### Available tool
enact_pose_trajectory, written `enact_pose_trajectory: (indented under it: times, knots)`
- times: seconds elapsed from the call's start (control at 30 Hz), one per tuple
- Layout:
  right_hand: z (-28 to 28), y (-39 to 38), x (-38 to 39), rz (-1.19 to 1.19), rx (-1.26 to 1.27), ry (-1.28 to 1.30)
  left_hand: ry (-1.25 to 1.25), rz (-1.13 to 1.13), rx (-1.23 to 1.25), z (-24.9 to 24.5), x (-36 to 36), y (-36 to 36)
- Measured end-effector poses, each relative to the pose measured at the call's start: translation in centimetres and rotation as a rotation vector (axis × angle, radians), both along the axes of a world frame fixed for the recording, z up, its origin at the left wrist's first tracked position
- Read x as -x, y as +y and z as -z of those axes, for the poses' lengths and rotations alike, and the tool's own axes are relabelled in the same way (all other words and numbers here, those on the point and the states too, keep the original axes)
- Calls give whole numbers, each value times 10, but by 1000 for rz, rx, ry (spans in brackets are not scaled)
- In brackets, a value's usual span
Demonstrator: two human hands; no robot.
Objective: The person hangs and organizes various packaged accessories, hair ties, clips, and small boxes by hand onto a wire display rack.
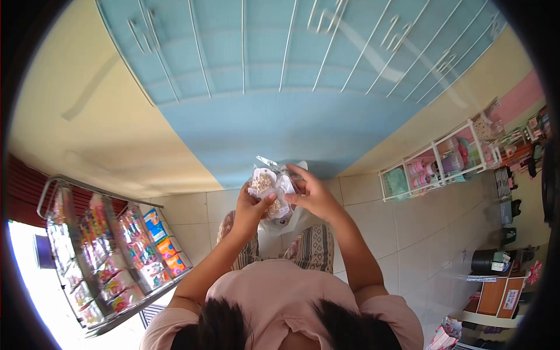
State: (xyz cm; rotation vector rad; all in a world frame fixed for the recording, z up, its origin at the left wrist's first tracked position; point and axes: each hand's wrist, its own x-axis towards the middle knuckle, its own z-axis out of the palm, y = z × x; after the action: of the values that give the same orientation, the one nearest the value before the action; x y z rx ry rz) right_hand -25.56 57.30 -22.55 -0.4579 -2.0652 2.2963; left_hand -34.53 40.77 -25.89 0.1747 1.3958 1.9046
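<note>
Several small clear packets (263,181) with pale, beaded-looking items on white cards are bunched together in front of my body. My left hand (255,204) grips them from the left, its thumb lying over the lower packets. On the right side, my right hand (312,195) has its fingers and thumb around the packets' edge. Clear plastic sticks up above the bunch. A whitish plastic bag (296,220) hangs below the packets, between my patterned trouser legs (315,248).
A blue and cream wall (274,128) with white wire racks (283,46) stands ahead. To the left is a display rack (111,251) of colourful packets. A white wire shelf (434,166) with baskets is at the right, above the tiled floor (373,227).
</note>
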Motion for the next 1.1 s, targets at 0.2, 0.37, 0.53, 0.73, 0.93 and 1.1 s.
enact_pose_trajectory:
  times: [0.2,0.37,0.53,0.73,0.93,1.1]
  knots:
    - [-99,-6,-37,244,64,12,-39,-25,-21,-116,-22,-10]
    - [-205,-5,-65,382,-192,50,-65,-85,-34,-220,-42,-18]
    - [-309,-17,-86,364,-615,392,-65,-3,4,-321,-52,-31]
    - [-349,-31,-87,173,-235,347,-93,36,-39,-388,-73,-41]
    - [-410,-52,-93,135,-76,337,-35,4,-127,-411,-74,-58]
    - [-452,-53,-80,138,-211,555,110,-60,-185,-428,-62,-79]
